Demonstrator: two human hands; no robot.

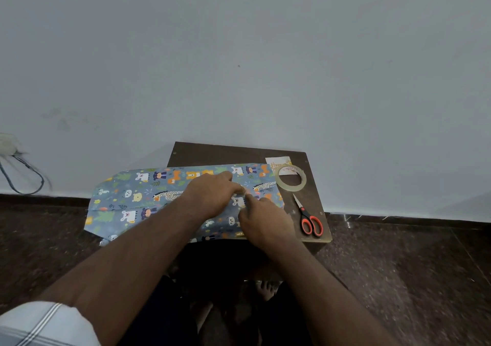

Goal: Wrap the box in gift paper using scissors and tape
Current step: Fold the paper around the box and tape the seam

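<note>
— What am I seeing, biggest first?

— I'm watching a dark wooden table (pixel 313 194) carrying blue animal-print gift paper (pixel 148 191), folded over, its left end overhanging.

— Hands?

— The left hand (pixel 212 194) is pressing it down; the right hand (pixel 263 223) is pinching something at the seam, too small to name.

— Tools?

— A clear tape roll (pixel 290 178) and red-handled scissors (pixel 309 220) are lying right.

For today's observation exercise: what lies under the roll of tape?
The roll of tape overlaps a small pale card with gold lettering on the dark table. The roll hides part of the card's lettering.
</note>
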